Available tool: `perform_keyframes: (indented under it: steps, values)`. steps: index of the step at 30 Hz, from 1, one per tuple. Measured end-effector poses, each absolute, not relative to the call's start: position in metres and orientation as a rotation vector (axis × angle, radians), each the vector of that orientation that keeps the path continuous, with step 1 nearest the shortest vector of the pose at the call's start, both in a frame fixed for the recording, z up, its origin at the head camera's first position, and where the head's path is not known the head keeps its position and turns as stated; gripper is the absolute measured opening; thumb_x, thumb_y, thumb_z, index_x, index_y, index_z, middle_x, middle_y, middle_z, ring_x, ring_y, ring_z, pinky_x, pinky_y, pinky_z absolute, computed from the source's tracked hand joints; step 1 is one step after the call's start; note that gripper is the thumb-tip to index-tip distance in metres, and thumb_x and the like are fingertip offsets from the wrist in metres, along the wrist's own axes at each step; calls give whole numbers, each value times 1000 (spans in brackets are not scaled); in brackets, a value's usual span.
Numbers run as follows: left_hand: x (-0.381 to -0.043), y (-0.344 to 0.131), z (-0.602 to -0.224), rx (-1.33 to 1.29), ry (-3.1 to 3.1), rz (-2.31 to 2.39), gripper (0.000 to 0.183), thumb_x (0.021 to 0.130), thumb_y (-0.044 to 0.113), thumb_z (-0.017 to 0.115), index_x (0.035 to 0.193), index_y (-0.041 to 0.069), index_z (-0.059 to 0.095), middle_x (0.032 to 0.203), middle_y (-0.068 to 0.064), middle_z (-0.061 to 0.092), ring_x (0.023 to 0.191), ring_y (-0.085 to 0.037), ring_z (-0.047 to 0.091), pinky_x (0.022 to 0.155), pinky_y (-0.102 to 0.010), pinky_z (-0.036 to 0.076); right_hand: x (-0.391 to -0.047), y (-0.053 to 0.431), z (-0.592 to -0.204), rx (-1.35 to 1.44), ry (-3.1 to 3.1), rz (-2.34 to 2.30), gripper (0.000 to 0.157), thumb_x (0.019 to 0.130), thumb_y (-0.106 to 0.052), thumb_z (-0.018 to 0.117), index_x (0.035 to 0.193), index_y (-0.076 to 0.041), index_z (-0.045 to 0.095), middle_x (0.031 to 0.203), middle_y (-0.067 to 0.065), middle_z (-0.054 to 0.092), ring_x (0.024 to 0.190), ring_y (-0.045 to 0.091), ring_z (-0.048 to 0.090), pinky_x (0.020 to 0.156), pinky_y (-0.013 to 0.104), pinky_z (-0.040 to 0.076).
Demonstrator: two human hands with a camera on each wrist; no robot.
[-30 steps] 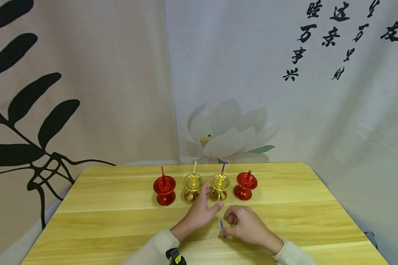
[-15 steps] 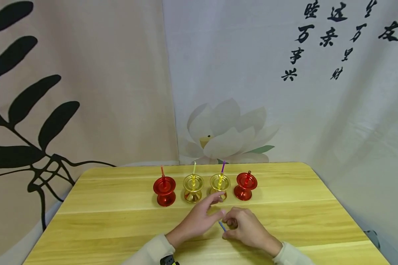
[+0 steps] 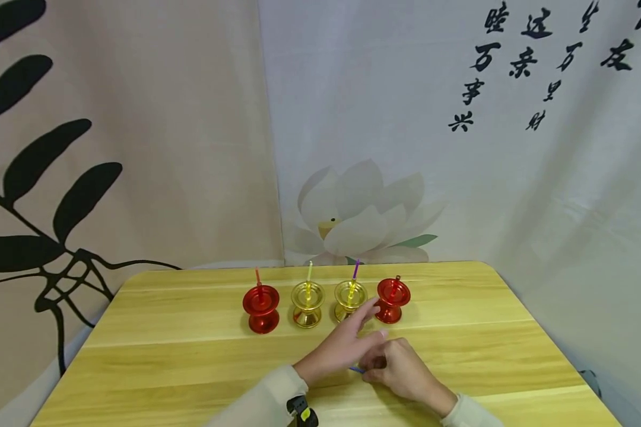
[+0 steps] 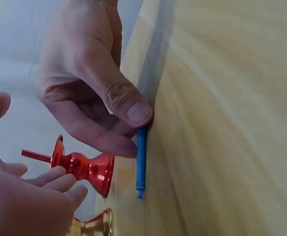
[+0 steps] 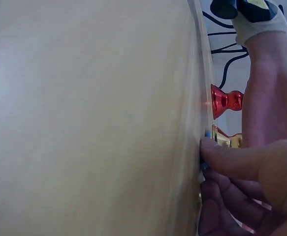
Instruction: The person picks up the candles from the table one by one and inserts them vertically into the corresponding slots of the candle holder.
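My right hand (image 3: 406, 370) pinches a thin blue candle (image 4: 141, 162) between thumb and fingers, low over the wooden table (image 3: 192, 367). In the head view only one end of the blue candle (image 3: 356, 369) shows. My left hand (image 3: 347, 350) has its fingers extended and holds nothing. Its fingertips are close to the right red candle holder (image 3: 389, 313); whether they touch cannot be told. The gold candle holder (image 3: 347, 290) with a purple candle (image 3: 355, 270) stands partly behind that hand. The left wrist view shows the red candle holder (image 4: 89, 167) beyond both hands.
Left in the row stand another gold candle holder (image 3: 307, 317) with a pale yellow candle (image 3: 310, 271) and a red candle holder (image 3: 263, 320) with a red candle (image 3: 257, 276). A printed curtain (image 3: 192, 148) hangs behind the table.
My left hand has moved right, from the gold holders towards the right red one. The blue candle has turned in my right hand and lies flatter in the head view.
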State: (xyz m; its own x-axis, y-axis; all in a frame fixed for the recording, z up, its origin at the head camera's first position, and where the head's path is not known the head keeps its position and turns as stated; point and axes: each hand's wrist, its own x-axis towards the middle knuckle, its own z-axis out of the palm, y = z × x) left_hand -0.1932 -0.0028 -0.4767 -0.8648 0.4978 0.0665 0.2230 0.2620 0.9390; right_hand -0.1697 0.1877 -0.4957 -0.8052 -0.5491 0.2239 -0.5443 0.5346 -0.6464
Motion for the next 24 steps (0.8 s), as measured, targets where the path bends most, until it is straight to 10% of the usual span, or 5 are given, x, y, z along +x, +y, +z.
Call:
perform_keyframes:
  steps: [24]
  values:
    - [-221, 39, -498, 724, 2361, 1786, 91, 112, 37, 62, 176, 4, 8, 171, -23, 41, 156, -37, 42, 125, -58, 37, -165, 220, -490, -926, 2774, -1072, 20, 76, 6, 79, 79, -14, 78, 72, -19, 67, 64, -6, 60, 57, 20, 55]
